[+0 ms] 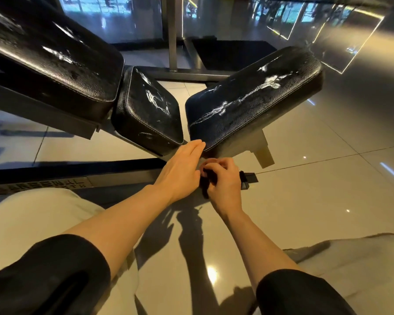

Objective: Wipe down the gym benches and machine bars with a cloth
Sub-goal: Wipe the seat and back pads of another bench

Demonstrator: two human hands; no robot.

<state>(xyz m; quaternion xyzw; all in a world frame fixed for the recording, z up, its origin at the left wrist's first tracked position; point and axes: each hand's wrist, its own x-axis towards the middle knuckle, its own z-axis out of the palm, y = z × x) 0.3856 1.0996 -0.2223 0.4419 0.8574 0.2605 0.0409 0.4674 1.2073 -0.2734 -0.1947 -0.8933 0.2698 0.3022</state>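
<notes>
A black padded gym machine fills the upper view: a long back pad [48, 55] at the left, a small seat pad [148, 110] in the middle and a tilted arm pad [253, 98] at the right, all streaked with white smears. My left hand [180, 169] reaches forward with straight fingers, its tips touching the near corner of the arm pad. My right hand [221, 180] is curled round a small dark cloth [206, 178], just below that pad and above the machine's base bar [123, 171].
The dark steel base bar ends in a black cap [248, 179] by my right hand. A grey upright post [172, 32] and floor frame stand behind the pads. Glossy pale floor tiles [316, 178] spread to the right. My knees in light trousers frame the bottom.
</notes>
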